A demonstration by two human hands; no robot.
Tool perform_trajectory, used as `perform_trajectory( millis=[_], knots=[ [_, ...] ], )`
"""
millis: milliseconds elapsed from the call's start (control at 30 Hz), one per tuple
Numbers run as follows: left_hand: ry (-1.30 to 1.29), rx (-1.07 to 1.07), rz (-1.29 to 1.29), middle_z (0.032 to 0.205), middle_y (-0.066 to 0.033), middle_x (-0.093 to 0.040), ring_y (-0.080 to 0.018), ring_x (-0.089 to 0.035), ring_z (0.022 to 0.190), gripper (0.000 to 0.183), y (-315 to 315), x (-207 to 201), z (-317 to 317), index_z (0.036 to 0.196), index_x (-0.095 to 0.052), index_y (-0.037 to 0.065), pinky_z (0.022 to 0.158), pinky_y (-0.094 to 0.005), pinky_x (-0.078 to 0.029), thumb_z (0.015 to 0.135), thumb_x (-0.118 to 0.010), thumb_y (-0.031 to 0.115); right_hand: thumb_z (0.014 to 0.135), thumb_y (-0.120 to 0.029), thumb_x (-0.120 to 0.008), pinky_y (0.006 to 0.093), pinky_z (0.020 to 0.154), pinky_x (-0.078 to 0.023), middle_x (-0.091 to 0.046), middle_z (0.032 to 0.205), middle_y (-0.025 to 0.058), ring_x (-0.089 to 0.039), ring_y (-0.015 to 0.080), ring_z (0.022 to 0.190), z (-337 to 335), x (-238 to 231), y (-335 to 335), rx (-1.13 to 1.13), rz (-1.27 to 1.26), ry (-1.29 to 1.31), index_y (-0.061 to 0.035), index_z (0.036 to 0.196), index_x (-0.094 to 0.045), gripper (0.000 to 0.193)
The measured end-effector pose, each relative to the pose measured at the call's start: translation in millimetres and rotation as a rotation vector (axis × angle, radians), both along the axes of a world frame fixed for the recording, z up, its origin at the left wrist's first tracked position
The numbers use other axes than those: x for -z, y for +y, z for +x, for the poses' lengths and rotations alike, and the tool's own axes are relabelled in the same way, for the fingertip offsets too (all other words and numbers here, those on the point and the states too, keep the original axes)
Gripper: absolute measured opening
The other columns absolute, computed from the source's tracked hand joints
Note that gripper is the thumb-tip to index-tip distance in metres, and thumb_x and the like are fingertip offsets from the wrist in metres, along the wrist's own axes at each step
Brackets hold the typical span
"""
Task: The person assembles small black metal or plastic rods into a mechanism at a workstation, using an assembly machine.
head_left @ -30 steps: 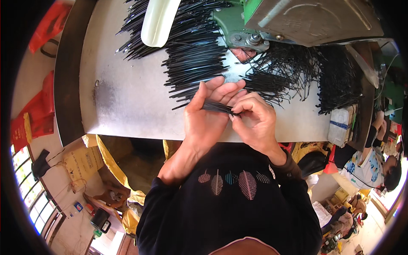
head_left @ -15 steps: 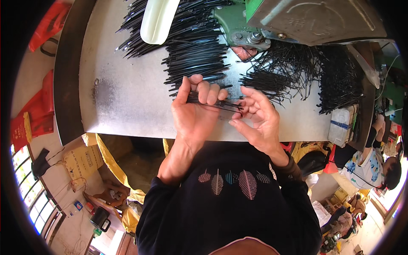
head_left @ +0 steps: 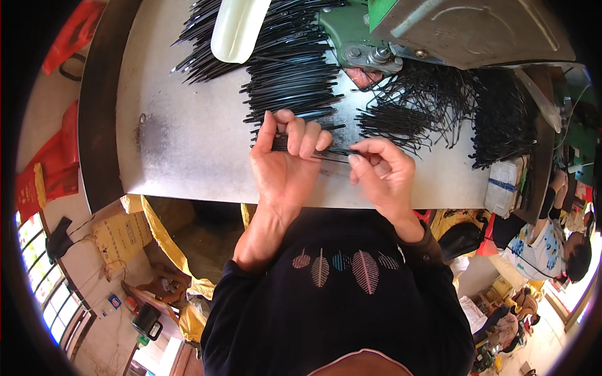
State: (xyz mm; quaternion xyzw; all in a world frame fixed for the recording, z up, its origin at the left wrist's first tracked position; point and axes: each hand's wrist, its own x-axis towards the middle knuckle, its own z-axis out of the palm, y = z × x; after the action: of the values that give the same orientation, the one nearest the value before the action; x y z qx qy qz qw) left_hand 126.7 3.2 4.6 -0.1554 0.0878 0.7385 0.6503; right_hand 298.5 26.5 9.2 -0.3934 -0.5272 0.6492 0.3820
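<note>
My left hand (head_left: pixel 285 166), palm up, has its fingers curled over a few thin black rods (head_left: pixel 335 153). The rods stick out toward the right, and their other ends are hidden under the fingers. My right hand (head_left: pixel 389 178) pinches the right ends of these rods between thumb and fingers. Just beyond my left hand lies a neat row of similar black rods (head_left: pixel 291 91), side by side on the metal worktable (head_left: pixel 182 138). A smaller heap of black rods with bent ends (head_left: pixel 394 123) lies beyond my right hand.
A pale trough (head_left: pixel 241 28) overhangs more rods at the far left. A green machine (head_left: pixel 345 37) with a metal cover (head_left: pixel 470 31) stands at the far right. Tangled black rods (head_left: pixel 501 125) and a block with a blue band (head_left: pixel 501 185) lie at the table's right.
My right hand's spread fingers have closed into a pinch on the rod ends. The rods that fanned out there now lie closer together. My left hand has barely moved.
</note>
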Motion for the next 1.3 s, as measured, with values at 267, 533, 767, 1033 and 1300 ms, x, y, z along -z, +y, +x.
perform_trajectory(
  millis=[267, 533, 767, 1033, 1300],
  knots=[
    [0.017, -0.025, -0.006, 0.063, -0.0008, -0.029, -0.0167, -0.027, 0.063, 0.037, 1.4, -0.4, -2.4, 0.096, -0.064, 0.005, 0.069, -0.0336, -0.031, 0.108, -0.045, 0.034, 0.093, 0.006, -0.067, 0.0244, 0.060, -0.052, -0.068, 0.084, 0.0065, -0.064, 0.0112, 0.066, 20.6, -2.4, 9.2, 0.036, -0.074, 0.053, 0.0050, 0.104, -0.070, 0.012],
    [0.021, -0.069, 0.006, 0.063, -0.0007, -0.028, -0.0159, -0.028, 0.063, 0.031, 1.0, -4.8, -5.9, 0.096, -0.060, 0.003, 0.070, -0.0323, -0.031, 0.108, -0.043, 0.026, 0.090, 0.008, -0.068, 0.0280, 0.060, -0.053, -0.069, 0.082, 0.0084, -0.064, 0.0138, 0.064, 69.7, 11.4, 30.4, 0.219, -0.055, 0.070, 0.0056, 0.104, -0.072, 0.015],
    [0.694, 0.020, 0.258, 0.060, 0.0019, -0.034, -0.0119, -0.032, 0.057, 0.036, -6.9, -18.5, -4.6, 0.107, -0.060, 0.005, 0.060, -0.0321, -0.033, 0.111, -0.041, 0.035, 0.087, 0.010, -0.072, 0.0258, 0.064, -0.054, -0.070, 0.085, 0.0092, -0.067, 0.0130, 0.071, 77.4, 1.8, 36.9, 0.261, 0.300, -0.332, 0.0047, 0.107, -0.072, 0.020],
    [1.700, 0.193, 0.089, 0.061, 0.0061, -0.035, -0.0056, -0.032, 0.056, 0.035, -12.1, 10.8, 23.3, 0.125, -0.053, 0.001, 0.053, -0.0246, -0.029, 0.094, -0.069, -0.001, 0.080, 0.008, -0.077, 0.0290, 0.068, -0.055, -0.073, 0.093, 0.0096, -0.070, 0.0206, 0.076, 75.1, 3.4, 41.0, 0.254, 0.783, -0.711, -0.0017, 0.104, -0.075, 0.026],
    [0.989, 0.133, 0.319, 0.063, -0.0035, -0.048, -0.0177, -0.051, 0.060, 0.044, -10.6, 26.6, 17.5, 0.110, -0.062, 0.002, 0.071, -0.0343, -0.050, 0.110, -0.043, 0.042, 0.078, 0.003, -0.079, 0.0330, 0.074, -0.056, -0.071, 0.103, 0.0119, -0.069, 0.0240, 0.085, 71.9, -7.4, 34.9, 0.270, 0.852, -0.725, -0.0017, 0.111, -0.073, 0.034]
  ],
)
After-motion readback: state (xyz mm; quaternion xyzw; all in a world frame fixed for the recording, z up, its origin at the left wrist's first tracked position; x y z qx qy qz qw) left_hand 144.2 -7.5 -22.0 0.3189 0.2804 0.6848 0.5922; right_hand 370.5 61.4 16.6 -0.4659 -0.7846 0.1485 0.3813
